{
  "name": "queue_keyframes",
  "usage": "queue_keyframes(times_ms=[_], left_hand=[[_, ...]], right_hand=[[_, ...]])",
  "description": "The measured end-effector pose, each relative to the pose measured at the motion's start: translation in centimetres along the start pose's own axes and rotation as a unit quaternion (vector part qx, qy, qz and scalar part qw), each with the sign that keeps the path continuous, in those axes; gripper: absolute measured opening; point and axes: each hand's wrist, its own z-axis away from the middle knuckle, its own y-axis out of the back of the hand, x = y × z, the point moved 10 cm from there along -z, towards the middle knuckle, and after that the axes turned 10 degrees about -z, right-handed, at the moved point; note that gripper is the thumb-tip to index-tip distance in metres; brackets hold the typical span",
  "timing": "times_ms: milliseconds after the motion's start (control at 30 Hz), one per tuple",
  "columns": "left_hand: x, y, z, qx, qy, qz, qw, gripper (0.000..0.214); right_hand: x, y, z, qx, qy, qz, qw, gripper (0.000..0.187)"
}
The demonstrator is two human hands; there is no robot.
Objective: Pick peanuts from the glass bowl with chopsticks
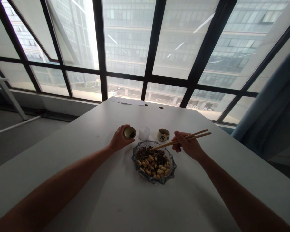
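Observation:
My left hand (119, 139) is closed around a small cup (130, 132), tilted so that its inside faces me; something dark lies in it. My right hand (187, 145) grips a pair of wooden chopsticks (199, 134). Their tips reach into a scalloped glass bowl (173, 170), touching or just over dark seeds (145, 155) on its far side. Pale nuts (157, 168) in shells fill the near side. Behind the bowl stand a white translucent cup (144, 132) and a beige cup (163, 135) with dark characters on it.
Everything stands on a white table (106, 196). Sheets of paper (128, 101) lie at its far edge, close to a dark round spot (160, 108). Large framed windows rise behind it. A blue curtain (270, 103) hangs on the right, and another table's leg (13, 100) shows on the left.

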Motion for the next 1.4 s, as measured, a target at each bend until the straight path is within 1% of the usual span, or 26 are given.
queue_keyframes(times_ms=[167,300,400,500,600,667,733,833,1000,1167,1233,1300,1333,1400], left_hand=[[0.1,0.1,0.0,-0.004,0.004,-0.008,1.0,0.07],[0.1,0.0,0.0,-0.004,0.003,-0.008,1.0,0.07],[0.1,-0.1,0.0,-0.006,0.004,-0.006,1.0,0.07],[-0.2,-0.2,0.0,-0.007,0.017,-0.008,1.0,0.07],[-0.8,-0.2,0.1,-0.006,0.045,-0.019,0.999,0.07],[-1.2,-0.1,0.0,-0.003,0.067,-0.025,0.997,0.07],[-1.7,-0.1,0.0,-0.004,0.091,-0.025,0.996,0.071],[-2.4,-0.2,0.0,-0.014,0.121,-0.016,0.992,0.072],[-3.2,-0.4,0.1,-0.029,0.158,0.004,0.987,0.075],[-3.6,-0.5,0.4,-0.047,0.196,0.006,0.979,0.076],[-3.7,-0.5,0.4,-0.053,0.204,0.001,0.978,0.075],[-3.8,-0.5,0.4,-0.056,0.206,-0.005,0.977,0.074],[-3.9,-0.6,0.4,-0.056,0.207,-0.008,0.977,0.073],[-4.2,-0.7,0.4,-0.058,0.208,-0.01,0.976,0.072]], right_hand=[[0.3,-0.7,0.2,-0.011,-0.004,0.029,1.0,0.06],[-0.1,-1.8,0.6,-0.043,-0.001,0.054,0.998,0.059],[-0.7,-2.3,1.0,-0.073,0.016,0.098,0.992,0.054],[-1.7,-3.3,1.7,-0.126,0.051,0.156,0.978,0.047],[-2.8,-4.8,2.7,-0.181,0.091,0.2,0.959,0.041],[-3.5,-5.5,3.2,-0.198,0.118,0.223,0.947,0.039],[-3.9,-5.8,3.4,-0.194,0.133,0.232,0.944,0.04],[-4.1,-5.8,3.4,-0.178,0.135,0.216,0.951,0.04],[-4.1,-5.8,3.4,-0.184,0.124,0.196,0.955,0.04],[-4.6,-5.4,3.5,-0.185,0.132,0.215,0.95,0.038],[-5.3,-5.6,3.8,-0.193,0.148,0.234,0.941,0.037],[-6.4,-6.0,4.4,-0.2,0.18,0.268,0.925,0.038],[-7.0,-6.3,4.7,-0.2,0.2,0.294,0.913,0.039],[-8.3,-7.1,5.6,-0.203,0.241,0.357,0.879,0.042]])
